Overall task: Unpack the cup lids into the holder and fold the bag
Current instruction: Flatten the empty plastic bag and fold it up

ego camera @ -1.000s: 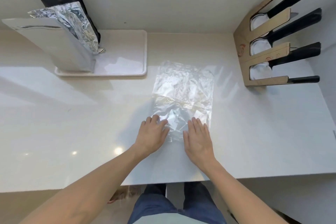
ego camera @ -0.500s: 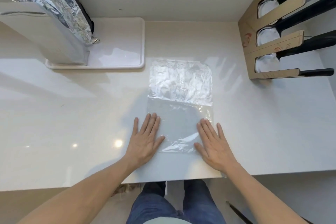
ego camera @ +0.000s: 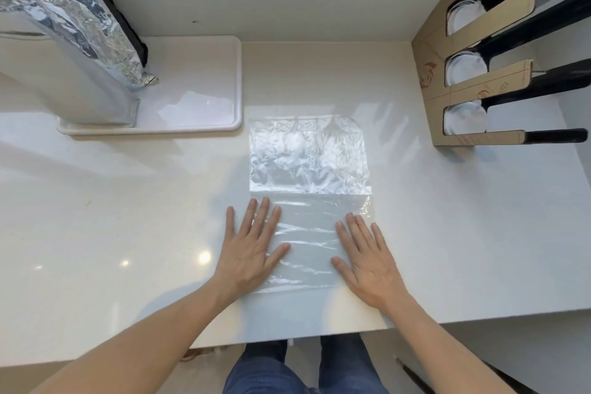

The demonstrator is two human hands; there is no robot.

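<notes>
A clear plastic bag (ego camera: 308, 166) lies flat on the white counter, its far half crinkled and its near half smooth. My left hand (ego camera: 252, 249) rests palm down with spread fingers on the bag's near left edge. My right hand (ego camera: 367, 257) lies flat the same way on the near right edge. Neither hand grips anything. At the right stands a wooden holder (ego camera: 431, 96) with three slots, and clear cup lids (ego camera: 465, 120) sit in each slot.
A white tray (ego camera: 204, 89) at the back left carries tall foil pouches (ego camera: 80, 29). The counter's front edge (ego camera: 319, 334) runs just below my wrists. A wall closes the back.
Both hands have slid apart from the bag's middle to its side edges, with fingers spread flat. The bag's near half now lies smoother.
</notes>
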